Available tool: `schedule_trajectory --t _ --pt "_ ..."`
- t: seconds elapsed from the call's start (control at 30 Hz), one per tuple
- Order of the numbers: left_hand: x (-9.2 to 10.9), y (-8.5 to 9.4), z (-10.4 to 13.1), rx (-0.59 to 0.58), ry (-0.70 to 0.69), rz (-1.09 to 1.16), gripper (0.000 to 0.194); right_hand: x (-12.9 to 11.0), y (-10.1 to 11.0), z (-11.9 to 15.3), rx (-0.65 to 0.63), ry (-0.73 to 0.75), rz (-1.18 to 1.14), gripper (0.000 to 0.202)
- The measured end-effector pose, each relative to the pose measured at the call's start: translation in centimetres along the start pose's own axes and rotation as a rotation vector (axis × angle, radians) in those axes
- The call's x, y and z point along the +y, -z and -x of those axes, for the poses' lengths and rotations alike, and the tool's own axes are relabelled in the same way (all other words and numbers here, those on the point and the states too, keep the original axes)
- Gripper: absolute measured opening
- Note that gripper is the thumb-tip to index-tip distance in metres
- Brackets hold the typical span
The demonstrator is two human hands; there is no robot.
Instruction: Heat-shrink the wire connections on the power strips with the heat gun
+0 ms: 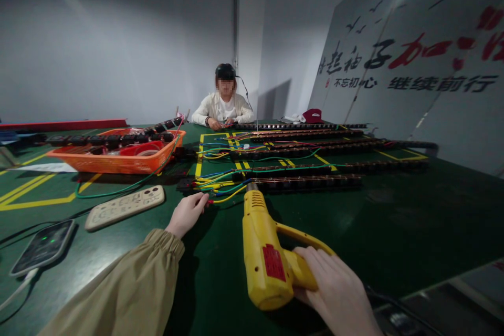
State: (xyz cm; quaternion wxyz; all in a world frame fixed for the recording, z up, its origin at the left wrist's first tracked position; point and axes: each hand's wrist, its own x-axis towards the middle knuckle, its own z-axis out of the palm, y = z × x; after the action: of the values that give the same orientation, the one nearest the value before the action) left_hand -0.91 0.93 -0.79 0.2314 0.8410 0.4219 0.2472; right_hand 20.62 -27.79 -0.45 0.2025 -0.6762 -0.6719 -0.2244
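Note:
In my right hand (334, 278) is a yellow heat gun (262, 252), gripped by its handle, with its metal nozzle pointing away from me at the wires. My left hand (189, 214) pinches the end of a yellow wire (230, 197) near its red terminal sleeve. That wire runs to a long black strip (307, 182) with copper-coloured lines along it. Blue, green and yellow wires fan out at the strip's left end, just beyond the nozzle. Whether the nozzle touches any wire I cannot tell.
More black strips lie in rows behind. An orange basket (114, 164) holding strips and tape stands at the left. Closer are a phone in a beige case (126, 207) and a dark device with a white cable (44, 247). Across the green table (394, 220) sits a person (224, 105).

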Motion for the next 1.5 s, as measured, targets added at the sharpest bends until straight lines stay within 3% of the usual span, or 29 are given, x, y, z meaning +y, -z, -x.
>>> schedule_trajectory --t 0.53,0.97,1.3,1.5 --pt "0.3 0.1 0.0 0.010 0.009 0.073 0.045 0.3 -0.3 -0.4 0.030 -0.014 0.024 0.028" --pt "0.1 -0.1 -0.2 0.010 0.023 0.053 0.047 -2.1 0.0 -0.6 0.093 0.047 -0.114 0.054" --pt "0.1 -0.1 -0.1 0.014 0.014 0.044 0.045 -4.5 0.0 -1.7 0.119 0.172 -0.162 0.033" --pt "0.5 0.2 0.1 0.003 0.012 0.044 0.043 -4.8 -0.3 -1.6 0.117 0.140 -0.189 0.033"
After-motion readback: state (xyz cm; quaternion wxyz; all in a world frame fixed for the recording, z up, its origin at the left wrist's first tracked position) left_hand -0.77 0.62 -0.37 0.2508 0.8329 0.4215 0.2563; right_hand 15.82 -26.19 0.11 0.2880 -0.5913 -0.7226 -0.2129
